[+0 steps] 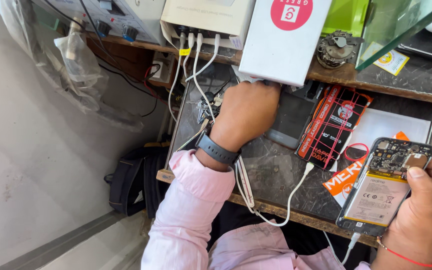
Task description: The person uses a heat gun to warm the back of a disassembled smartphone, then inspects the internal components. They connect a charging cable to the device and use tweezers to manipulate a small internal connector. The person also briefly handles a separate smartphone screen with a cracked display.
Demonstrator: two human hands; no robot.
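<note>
My right hand (426,207) holds an opened phone (383,187) at the lower right, back cover off, with its circuit board and pale battery facing up; my thumb rests on the top of the battery. A white cable plugs into the phone's bottom end. My left hand (246,112), with a dark wristband and pink sleeve, reaches forward under a white box (281,42) on the upper shelf. Its fingers are hidden beneath the box, so what they touch cannot be seen. A dark grey phone cover (291,117) lies just right of that hand.
A dark worktop (276,170) carries an orange-and-black packet (333,127), white paper (391,125), a red rubber band (357,151), keys (203,107) and white cables (296,187). The shelf holds a beige unit (208,17), a power supply (121,20), a round metal part (337,48). A black bag (131,180) sits on the floor.
</note>
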